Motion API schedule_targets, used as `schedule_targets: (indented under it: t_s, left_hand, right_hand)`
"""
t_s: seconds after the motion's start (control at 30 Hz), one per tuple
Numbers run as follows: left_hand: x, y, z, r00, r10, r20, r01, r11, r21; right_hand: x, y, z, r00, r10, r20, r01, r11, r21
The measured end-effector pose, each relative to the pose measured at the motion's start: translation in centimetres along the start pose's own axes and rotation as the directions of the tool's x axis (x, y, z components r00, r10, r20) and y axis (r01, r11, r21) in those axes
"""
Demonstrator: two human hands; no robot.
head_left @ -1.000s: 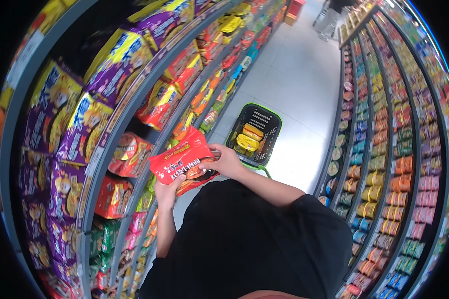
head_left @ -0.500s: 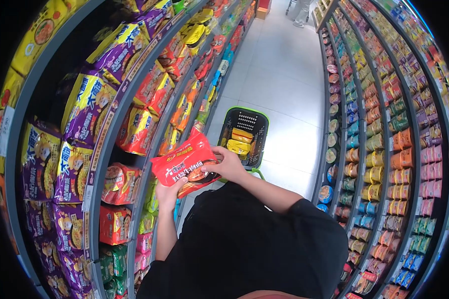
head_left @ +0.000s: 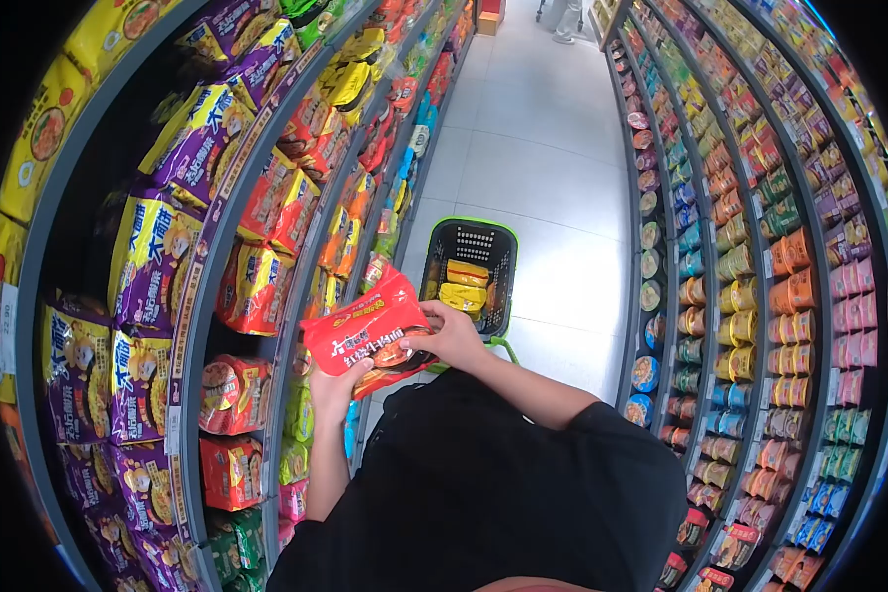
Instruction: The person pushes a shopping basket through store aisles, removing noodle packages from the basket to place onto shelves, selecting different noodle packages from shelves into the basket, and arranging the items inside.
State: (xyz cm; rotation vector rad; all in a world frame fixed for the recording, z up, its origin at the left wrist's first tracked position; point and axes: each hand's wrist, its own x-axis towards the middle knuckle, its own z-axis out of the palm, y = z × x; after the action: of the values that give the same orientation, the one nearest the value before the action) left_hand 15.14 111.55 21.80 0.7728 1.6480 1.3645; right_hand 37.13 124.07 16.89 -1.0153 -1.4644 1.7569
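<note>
A red multipack of instant noodles point(head_left: 370, 324) is held in front of my body, its printed face turned up. My left hand point(head_left: 337, 383) grips its lower left edge, with the thumb lying on top. At the right end, my right hand point(head_left: 446, 333) is closed on the same pack, fingers over the upper side. Just beyond it on the floor stands a black shopping basket point(head_left: 505, 266) with a green rim. Yellow noodle packs point(head_left: 464, 296) lie inside the basket.
Shelves on the left hold purple noodle packs point(head_left: 153, 257) and red packs point(head_left: 235, 393). Along the right side, a shelf carries cup noodles point(head_left: 738, 329) in many colours. Tiled floor point(head_left: 533, 178) runs between them. A person's legs point(head_left: 565, 20) show at the far end.
The view has shifted slightly, so the basket and aisle sit a little further left. Both hands still hold the red pack, which is tilted slightly differently.
</note>
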Motion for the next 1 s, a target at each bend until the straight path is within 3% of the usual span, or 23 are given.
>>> schedule_targets:
  t_s: [0.07,0.3,0.7,0.77,0.87,1.0]
  left_hand:
    - [0.4,0.5,1.1,0.999,-0.007,0.035,0.007,1.0,-0.003]
    - [2.7,1.0,4.7,0.992,0.037,0.122,-0.046,0.997,0.068]
    - [5.3,2.8,11.2,0.97,-0.053,0.239,0.008,0.982,0.186]
    - [5.7,2.2,12.2,0.968,0.055,0.244,-0.097,0.982,0.162]
    - [6.4,2.2,12.7,0.971,0.041,0.238,-0.094,0.972,0.217]
    - [7.4,2.3,12.3,0.957,0.059,0.284,-0.129,0.963,0.236]
  right_hand:
    - [-0.4,-1.2,-1.1,0.998,0.067,-0.016,-0.067,0.997,-0.026]
    - [-0.8,-1.9,-4.7,0.992,0.087,-0.093,-0.079,0.993,0.091]
    - [-1.1,-0.5,-10.7,0.976,0.08,-0.204,-0.038,0.978,0.203]
    - [-1.2,-0.9,-11.6,0.975,0.095,-0.199,-0.053,0.977,0.207]
    - [-1.1,-0.8,-12.0,0.975,0.012,-0.223,0.057,0.952,0.3]
    - [-0.7,-1.9,-11.6,0.97,0.03,-0.242,0.031,0.969,0.245]
